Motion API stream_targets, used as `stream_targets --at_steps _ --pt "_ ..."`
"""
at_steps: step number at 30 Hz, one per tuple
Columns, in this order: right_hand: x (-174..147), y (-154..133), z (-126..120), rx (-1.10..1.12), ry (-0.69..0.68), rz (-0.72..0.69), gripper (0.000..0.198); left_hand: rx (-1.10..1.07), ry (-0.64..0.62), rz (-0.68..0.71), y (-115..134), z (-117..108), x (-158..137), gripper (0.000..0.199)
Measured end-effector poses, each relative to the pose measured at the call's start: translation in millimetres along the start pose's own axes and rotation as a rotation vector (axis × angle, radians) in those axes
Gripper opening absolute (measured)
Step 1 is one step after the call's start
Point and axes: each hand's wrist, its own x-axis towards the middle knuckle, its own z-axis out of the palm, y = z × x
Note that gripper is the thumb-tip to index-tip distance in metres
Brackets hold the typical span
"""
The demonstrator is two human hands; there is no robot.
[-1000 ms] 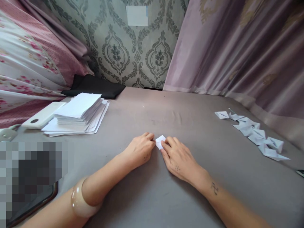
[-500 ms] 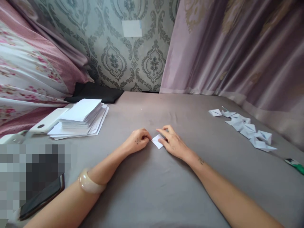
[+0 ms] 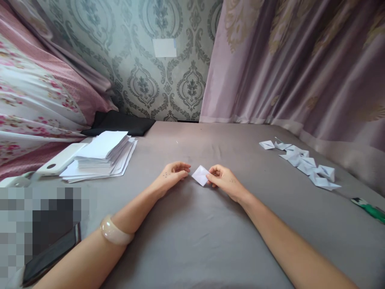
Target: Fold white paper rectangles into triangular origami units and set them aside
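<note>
A small folded white paper (image 3: 199, 175), diamond-shaped with crease lines, is between my hands over the grey cloth surface (image 3: 192, 241). My right hand (image 3: 223, 179) pinches its right corner between thumb and fingers. Just left of the paper, my left hand (image 3: 174, 175) has its thumb and fingers apart, with a small gap to the paper's left corner. Nothing shows in the left fingers. A pale bangle (image 3: 116, 233) circles the left forearm.
A stack of white paper (image 3: 100, 156) sits at the left, beside a white device (image 3: 60, 160) and a black folded item (image 3: 120, 122). A phone (image 3: 52, 253) lies near left. Several folded paper pieces (image 3: 306, 163) and a green-handled tool (image 3: 369, 208) lie at the right.
My left fingers have come off the paper's left corner and opened. The right hand has shifted its hold to a pinch on the right corner, and the paper is turned slightly. The view has tilted a little.
</note>
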Motion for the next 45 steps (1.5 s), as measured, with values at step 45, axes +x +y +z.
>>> stream_targets --at_steps 45 --pt "-1.1 13.5 6.0 -0.701 0.137 -0.368 0.02 0.655 0.007 0.306 -6.9 8.0 -3.9 0.023"
